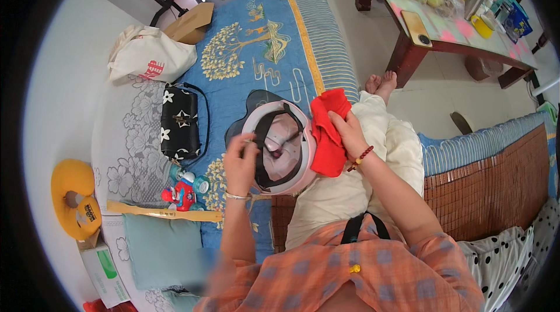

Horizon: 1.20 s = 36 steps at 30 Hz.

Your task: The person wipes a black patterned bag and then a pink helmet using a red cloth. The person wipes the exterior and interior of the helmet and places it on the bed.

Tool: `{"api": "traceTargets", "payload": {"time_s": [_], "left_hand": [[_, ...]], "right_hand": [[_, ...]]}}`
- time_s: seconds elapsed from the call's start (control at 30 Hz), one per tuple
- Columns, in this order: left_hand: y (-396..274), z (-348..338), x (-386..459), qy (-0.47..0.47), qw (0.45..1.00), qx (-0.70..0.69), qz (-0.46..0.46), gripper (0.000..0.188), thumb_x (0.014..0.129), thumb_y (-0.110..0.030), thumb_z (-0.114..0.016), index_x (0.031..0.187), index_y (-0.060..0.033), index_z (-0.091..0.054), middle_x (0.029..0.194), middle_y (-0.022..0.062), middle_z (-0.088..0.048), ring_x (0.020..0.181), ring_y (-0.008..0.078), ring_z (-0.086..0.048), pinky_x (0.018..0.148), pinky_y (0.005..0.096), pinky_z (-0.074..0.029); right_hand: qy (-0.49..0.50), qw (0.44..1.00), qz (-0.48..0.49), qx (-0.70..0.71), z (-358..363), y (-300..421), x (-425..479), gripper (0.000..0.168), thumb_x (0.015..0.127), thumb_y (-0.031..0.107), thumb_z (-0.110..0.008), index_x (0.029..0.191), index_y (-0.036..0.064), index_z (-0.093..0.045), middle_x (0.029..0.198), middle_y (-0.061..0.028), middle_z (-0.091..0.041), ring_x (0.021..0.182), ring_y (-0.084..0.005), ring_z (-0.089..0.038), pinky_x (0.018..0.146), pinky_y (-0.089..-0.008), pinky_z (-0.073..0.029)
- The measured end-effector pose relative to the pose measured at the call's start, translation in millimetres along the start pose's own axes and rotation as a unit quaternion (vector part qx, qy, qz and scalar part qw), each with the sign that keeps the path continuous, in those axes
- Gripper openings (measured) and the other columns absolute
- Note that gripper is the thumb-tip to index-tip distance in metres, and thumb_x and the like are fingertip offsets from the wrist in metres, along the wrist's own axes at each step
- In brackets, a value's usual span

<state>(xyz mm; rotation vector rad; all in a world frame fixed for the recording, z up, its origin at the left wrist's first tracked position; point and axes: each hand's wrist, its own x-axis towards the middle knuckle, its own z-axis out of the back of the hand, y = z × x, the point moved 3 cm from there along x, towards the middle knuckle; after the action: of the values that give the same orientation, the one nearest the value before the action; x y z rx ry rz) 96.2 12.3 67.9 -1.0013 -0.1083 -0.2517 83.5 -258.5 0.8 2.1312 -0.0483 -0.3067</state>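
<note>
A pale pink helmet (309,154) with a dark visor (258,100) lies upside down beside my thigh, its lining and black straps facing up. At its left edge is my left hand (241,159), fingers curled and slightly blurred; whether it grips a strap is not clear. My right hand (348,130) holds a folded red cloth (328,137) against the helmet's right side, thumb on top. The cloth lies partly over my leg.
On the blue patterned cover are a black flowered handbag (179,121), a white cloth bag (151,56), a red toy (183,194) and a yellow stick-like object (164,213). A teal cushion (159,250) lies near my left elbow. A low table (455,45) with a phone (414,27) stands at upper right.
</note>
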Motion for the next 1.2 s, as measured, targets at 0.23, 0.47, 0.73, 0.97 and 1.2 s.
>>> {"api": "traceTargets", "payload": {"time_s": [0.23,0.47,0.73,0.97,1.2], "left_hand": [[-46,-12,-13,0.106,0.979,0.157,-0.071,0.046,0.086,-0.026,-0.071,0.123,-0.0013,-0.061,0.124,0.0212,-0.063,0.109,0.0373,-0.061,0.097,0.0443,-0.045],[-55,-53,-45,0.333,0.920,0.202,-0.034,0.081,0.079,-0.041,-0.074,0.143,-0.0045,-0.042,0.106,0.0238,-0.067,0.098,0.0413,-0.065,0.082,0.0461,-0.051],[-28,-55,-28,0.232,0.970,-0.028,-0.063,0.063,0.078,-0.017,-0.076,0.135,-0.0090,-0.050,0.109,0.0174,-0.068,0.100,0.0384,-0.066,0.082,0.0411,-0.054],[-30,-42,-28,0.297,0.944,-0.110,0.093,0.064,0.078,-0.017,-0.079,0.133,-0.0008,-0.051,0.111,0.0160,-0.067,0.100,0.0189,-0.066,0.088,0.0330,-0.051],[-18,-53,-35,0.268,0.959,-0.087,0.022,0.064,0.078,-0.021,-0.079,0.132,-0.0012,-0.051,0.112,0.0178,-0.067,0.103,0.0257,-0.067,0.088,0.0355,-0.051]], "right_hand": [[-0.017,0.999,0.038,0.008,7,4,1,0.051,0.099,0.020,-0.059,0.143,0.005,-0.039,0.136,-0.0077,-0.053,0.119,-0.0168,-0.055,0.100,-0.0313,-0.047],[0.175,0.973,-0.027,-0.147,-6,20,-17,0.086,0.086,0.026,-0.073,0.153,0.006,-0.023,0.143,-0.0103,-0.045,0.132,-0.0206,-0.045,0.109,-0.0343,-0.038],[0.179,0.798,0.326,-0.475,-42,11,-66,0.079,0.074,0.028,-0.075,0.139,-0.002,-0.041,0.137,-0.0264,-0.046,0.127,-0.0457,-0.043,0.108,-0.0490,-0.036],[0.188,0.932,0.140,-0.276,-58,23,9,0.056,0.089,0.029,-0.064,0.134,-0.001,-0.048,0.133,-0.0156,-0.055,0.126,-0.0301,-0.049,0.107,-0.0394,-0.036],[0.097,0.986,0.021,-0.132,-25,-30,6,0.048,0.093,0.032,-0.062,0.130,0.002,-0.056,0.124,-0.0120,-0.063,0.110,-0.0227,-0.059,0.094,-0.0338,-0.046]]}}
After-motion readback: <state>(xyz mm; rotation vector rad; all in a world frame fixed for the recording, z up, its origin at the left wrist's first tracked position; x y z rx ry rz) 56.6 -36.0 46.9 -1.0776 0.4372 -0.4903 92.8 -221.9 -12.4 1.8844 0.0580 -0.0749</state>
